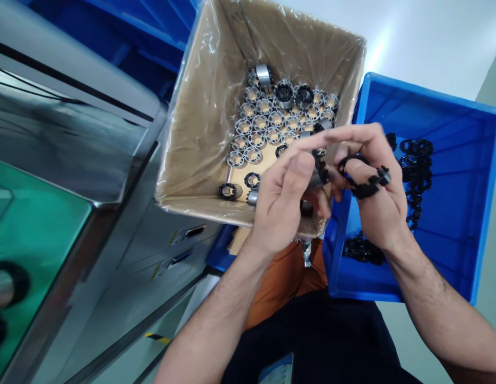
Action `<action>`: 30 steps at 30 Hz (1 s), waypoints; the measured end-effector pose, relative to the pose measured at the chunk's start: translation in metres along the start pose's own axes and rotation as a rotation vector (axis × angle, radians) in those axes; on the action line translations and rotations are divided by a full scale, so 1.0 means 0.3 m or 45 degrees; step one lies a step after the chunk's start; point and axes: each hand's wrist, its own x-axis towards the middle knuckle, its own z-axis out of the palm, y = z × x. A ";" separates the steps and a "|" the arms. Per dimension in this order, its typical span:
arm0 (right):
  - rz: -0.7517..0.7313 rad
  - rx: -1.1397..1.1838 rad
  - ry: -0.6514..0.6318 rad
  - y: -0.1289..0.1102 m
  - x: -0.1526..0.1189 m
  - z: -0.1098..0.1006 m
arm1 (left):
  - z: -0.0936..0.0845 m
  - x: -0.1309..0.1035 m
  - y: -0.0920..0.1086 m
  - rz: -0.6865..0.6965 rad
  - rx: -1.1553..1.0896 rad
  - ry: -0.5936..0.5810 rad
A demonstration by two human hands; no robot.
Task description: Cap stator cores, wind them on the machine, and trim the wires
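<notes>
My left hand (pixel 282 194) is closed around a grey metal cylinder with a black toothed plastic ring (pixel 320 169) at its end, partly hidden by my fingers. My right hand (pixel 382 205) reaches across to the same part, its fingertips at the ring and blurred. Black plastic rings (pixel 366 186) hang around my right thumb. Both hands are over the near right corner of a cardboard box (pixel 204 106) lined with clear plastic. Rows of metal cylinders (pixel 264 121) stand upright inside it, a few with black rings.
On the right, a blue bin (pixel 452 250) holds many loose black rings (pixel 418 165). A metal machine (pixel 132 101) with a green surface (pixel 40 234) stands to the left. Another blue bin (pixel 164 21) lies behind the box at upper left.
</notes>
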 end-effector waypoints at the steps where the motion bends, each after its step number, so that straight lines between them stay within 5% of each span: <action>1: 0.004 0.046 0.006 0.003 0.001 0.001 | 0.002 0.007 -0.003 0.058 0.003 0.076; 4: -0.041 0.182 0.017 0.003 0.002 0.010 | 0.008 0.029 -0.007 0.145 0.023 0.377; 6: -0.068 0.263 -0.019 -0.010 0.001 0.020 | 0.008 0.038 -0.006 0.146 0.004 0.428; 15: -0.131 0.216 -0.118 -0.078 -0.007 0.017 | -0.015 0.011 0.020 -0.092 -0.041 0.362; 21: 0.037 0.082 -0.101 -0.056 -0.003 -0.012 | -0.006 -0.006 0.012 -0.058 0.034 0.260; 30: -0.006 0.281 -0.182 -0.056 -0.001 0.000 | -0.008 -0.010 0.011 -0.083 0.040 0.185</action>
